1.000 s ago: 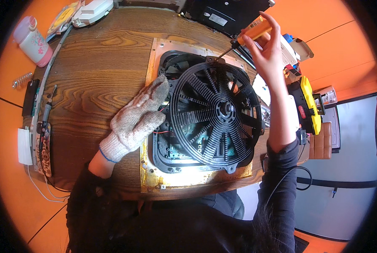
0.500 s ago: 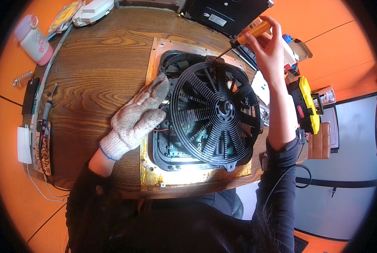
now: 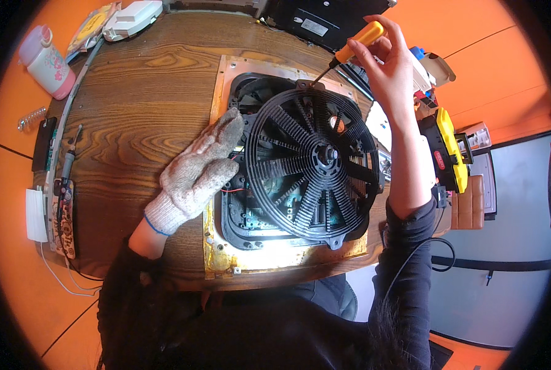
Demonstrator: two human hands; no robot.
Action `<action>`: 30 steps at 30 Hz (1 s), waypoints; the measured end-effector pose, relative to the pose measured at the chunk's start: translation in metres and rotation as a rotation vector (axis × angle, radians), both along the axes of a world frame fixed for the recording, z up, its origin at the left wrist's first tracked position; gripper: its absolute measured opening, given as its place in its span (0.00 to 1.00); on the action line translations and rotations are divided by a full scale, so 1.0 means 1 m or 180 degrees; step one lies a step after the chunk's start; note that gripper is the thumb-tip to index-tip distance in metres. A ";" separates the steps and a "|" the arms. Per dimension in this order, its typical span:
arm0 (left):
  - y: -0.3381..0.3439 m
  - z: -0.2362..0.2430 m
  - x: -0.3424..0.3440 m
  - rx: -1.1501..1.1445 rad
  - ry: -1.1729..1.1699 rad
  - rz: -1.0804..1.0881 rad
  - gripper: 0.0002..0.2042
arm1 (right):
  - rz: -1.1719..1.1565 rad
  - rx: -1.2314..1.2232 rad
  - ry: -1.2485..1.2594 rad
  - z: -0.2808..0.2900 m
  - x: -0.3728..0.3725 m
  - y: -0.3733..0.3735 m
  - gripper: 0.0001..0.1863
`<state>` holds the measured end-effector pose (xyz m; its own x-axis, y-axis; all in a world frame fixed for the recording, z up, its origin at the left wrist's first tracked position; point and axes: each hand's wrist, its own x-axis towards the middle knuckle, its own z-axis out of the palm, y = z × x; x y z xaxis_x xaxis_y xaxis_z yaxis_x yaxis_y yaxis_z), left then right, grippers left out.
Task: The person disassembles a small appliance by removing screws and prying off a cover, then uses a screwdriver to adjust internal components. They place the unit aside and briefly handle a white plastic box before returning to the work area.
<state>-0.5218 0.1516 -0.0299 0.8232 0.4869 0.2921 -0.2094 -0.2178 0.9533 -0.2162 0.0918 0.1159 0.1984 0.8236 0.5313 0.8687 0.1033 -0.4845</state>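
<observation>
My right hand (image 3: 391, 69) pinches a screwdriver (image 3: 361, 42) at the fan (image 3: 327, 158), over a metal plate (image 3: 223, 263) near the table's (image 3: 186, 261) front edge; gloved left hand (image 3: 188, 176), thumb spread, at its rim; exposed wood (image 3: 118, 123) leftward; white label (image 3: 312, 26) unreadable.

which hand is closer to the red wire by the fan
Left. The gloved left hand is close beside the red wire; the right hand is farther off, up and to the right of it, holding the yellow screwdriver over the fan.
</observation>
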 end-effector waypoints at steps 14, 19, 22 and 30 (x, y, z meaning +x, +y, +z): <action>-0.001 0.005 -0.004 0.0396 0.0184 0.0176 0.27 | 0.0536 0.0120 0.0230 0.004 -0.002 0.005 0.23; -0.001 0.005 -0.002 0.0209 -0.0041 0.0084 0.28 | -0.0048 -0.0110 0.0230 0.003 0.002 -0.005 0.24; -0.001 0.004 -0.001 -0.0046 -0.0038 -0.0030 0.30 | -0.0448 0.0400 -0.0318 -0.006 -0.007 -0.007 0.28; 0.004 -0.012 -0.013 0.0362 0.0190 0.0025 0.33 | -0.0344 0.2381 0.1545 0.028 0.037 -0.118 0.23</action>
